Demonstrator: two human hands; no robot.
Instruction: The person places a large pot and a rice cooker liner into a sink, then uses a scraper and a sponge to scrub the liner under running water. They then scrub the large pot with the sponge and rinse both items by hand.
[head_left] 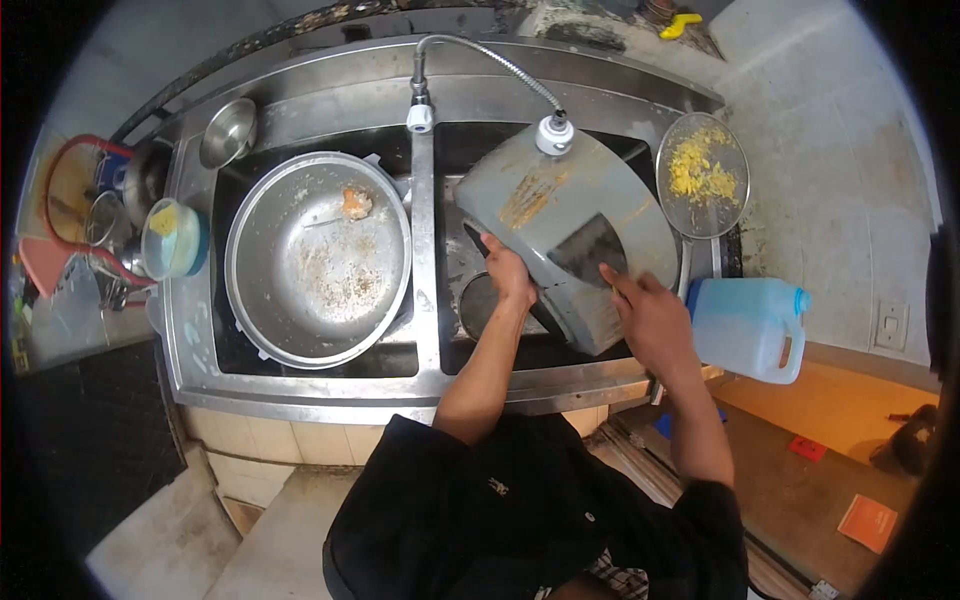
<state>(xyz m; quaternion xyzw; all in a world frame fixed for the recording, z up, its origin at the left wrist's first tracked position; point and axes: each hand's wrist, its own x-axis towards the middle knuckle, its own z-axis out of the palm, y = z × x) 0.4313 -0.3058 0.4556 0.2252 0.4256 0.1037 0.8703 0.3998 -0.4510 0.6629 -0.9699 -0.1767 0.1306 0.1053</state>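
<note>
A large grey metal vessel (625,200) lies tilted over the right sink basin, its curved wall streaked with brown stains. My left hand (510,273) grips its near left edge, thumb on top and the other fingers hidden beneath. Against the wall rests a dark, flat, square-ended scraper (588,247). My right hand (652,322) is closed at the scraper's near end, with the index finger stretched along it. Just above the vessel hangs the white head of a flexible faucet (555,134).
In the left basin sits a big round pot (318,215) with food residue and a utensil inside. A strainer of yellow bits (741,185) and a blue jug (745,325) stand at the right. Bowls and a tub (170,255) line the left counter.
</note>
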